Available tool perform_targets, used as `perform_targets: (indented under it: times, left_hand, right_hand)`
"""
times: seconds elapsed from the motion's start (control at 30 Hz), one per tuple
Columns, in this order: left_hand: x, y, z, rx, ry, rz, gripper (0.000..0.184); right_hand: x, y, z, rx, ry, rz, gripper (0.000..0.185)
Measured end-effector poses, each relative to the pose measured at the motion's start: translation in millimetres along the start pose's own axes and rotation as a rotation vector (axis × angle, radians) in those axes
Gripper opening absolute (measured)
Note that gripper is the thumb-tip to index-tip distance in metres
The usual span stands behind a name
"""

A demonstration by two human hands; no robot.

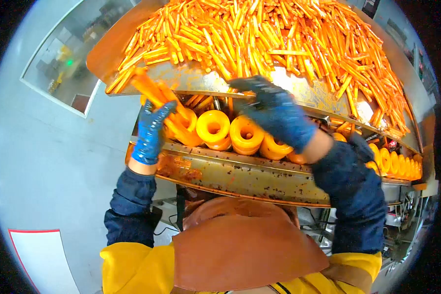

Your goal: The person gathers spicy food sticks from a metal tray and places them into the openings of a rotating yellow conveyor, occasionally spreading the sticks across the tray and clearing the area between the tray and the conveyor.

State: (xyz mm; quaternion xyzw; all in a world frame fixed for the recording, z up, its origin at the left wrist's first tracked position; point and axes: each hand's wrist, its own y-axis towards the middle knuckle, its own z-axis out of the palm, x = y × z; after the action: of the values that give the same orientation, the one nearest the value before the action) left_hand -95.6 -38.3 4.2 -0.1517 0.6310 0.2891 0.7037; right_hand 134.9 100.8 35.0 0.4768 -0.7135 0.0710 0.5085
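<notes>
My left hand (153, 128), in a wet blue glove, is closed around a bunch of orange sticks (154, 93) that look oily. The bunch leans over the first of a row of orange-yellow ring-mouthed cups (213, 128), partly hiding it. My right hand (277, 112), also gloved in blue, is over the middle cups by the tray's front edge. It is smeared by motion, but its fingers look stretched apart with nothing between them. A big heap of the same sticks (259, 34) lies on the metal tray (201, 78) beyond both hands. One cup (246, 134) has a stick end showing in its hole.
The row of cups (397, 164) continues to the right, past my right forearm. Nearest me runs a metal ledge (240, 179) with dark specks and orange residue. A brown apron (245, 250) covers my front. A window (63, 59) is at the left.
</notes>
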Motion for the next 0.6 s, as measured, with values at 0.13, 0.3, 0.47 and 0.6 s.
perform_targets:
  times: [0.13,0.3,0.47,0.6]
  left_hand:
    - [24,-11,9,0.013,0.195,0.019,0.039]
    - [7,-22,-6,-0.060,-0.086,-0.020,0.029]
    - [-2,-19,-31,0.041,-0.193,-0.044,0.026]
    - [-10,-29,-16,0.134,-0.240,-0.080,0.030]
  right_hand:
    - [5,27,89,0.022,-0.127,-0.059,0.048]
    - [-10,25,95,-0.003,-0.066,0.012,0.033]
    - [-30,23,86,0.273,-0.354,0.155,0.037]
    - [-12,37,91,0.001,0.006,0.050,0.039]
